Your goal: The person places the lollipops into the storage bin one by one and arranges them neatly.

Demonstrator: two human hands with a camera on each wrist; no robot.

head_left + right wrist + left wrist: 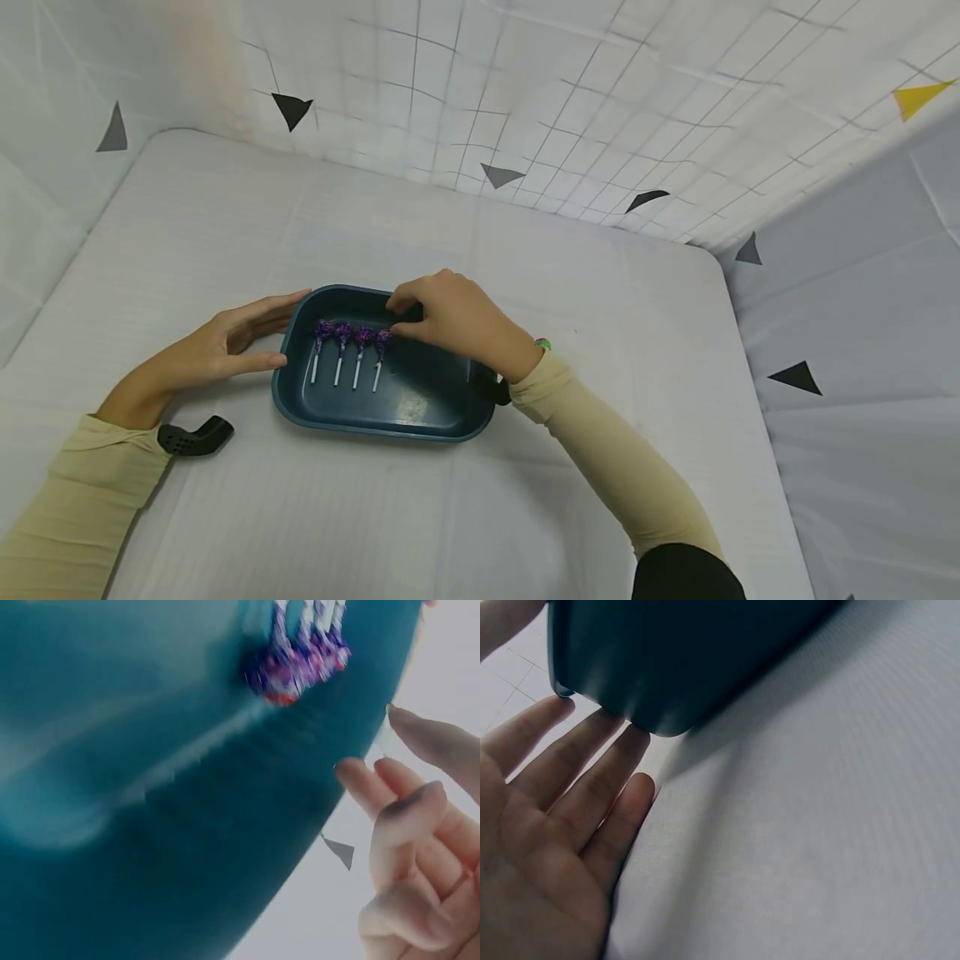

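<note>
A dark teal plastic tray (442, 408) rests on the white surface. Inside it, several lollipops (363, 337) in purple wrappers lie side by side toward the left, white sticks pointing at the near side. My left hand (217, 342) is at the tray's left end with extended fingers; in the left wrist view the fingertips (636, 739) meet the tray's outer wall. Over the far side of the tray is my right hand (465, 321), its fingers bent and the thumb apart from them, close to the rightmost lollipop. The right wrist view shows nothing held between those fingers (409, 817).
White cloth walls bound the surface at the back and sides, the back one marked with grid lines and several dark triangles (291, 110). A black curved device (197, 437) sits at the left wrist. A small green and red item (543, 343) shows beside the right wrist.
</note>
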